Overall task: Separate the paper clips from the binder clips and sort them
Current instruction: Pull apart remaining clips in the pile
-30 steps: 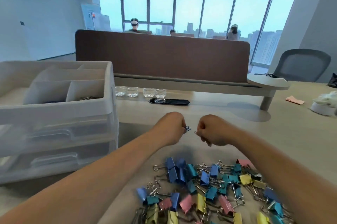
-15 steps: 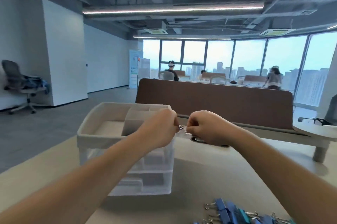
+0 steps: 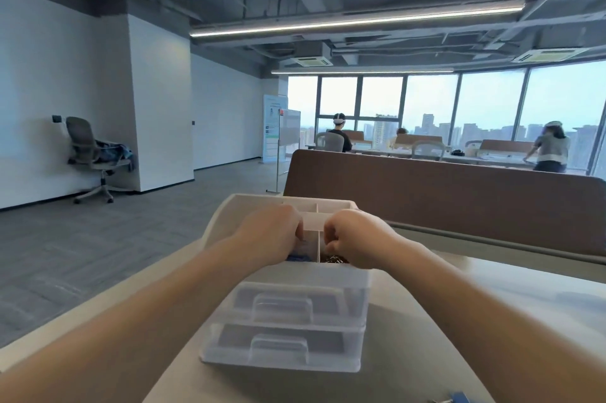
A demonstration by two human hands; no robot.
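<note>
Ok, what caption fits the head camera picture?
Left hand and right hand curled over the divided tray: blue clips left, metal clips right.

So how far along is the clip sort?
Partly done: blue binder clips lie in the left compartment of the organizer, paper clips in the right. In hand: left hand and right hand hover curled over those compartments; contents hidden. Left: at least one binder clip on the table.

left hand (image 3: 272, 233), right hand (image 3: 355, 238), over divided organizer (image 3: 295, 276)
</note>
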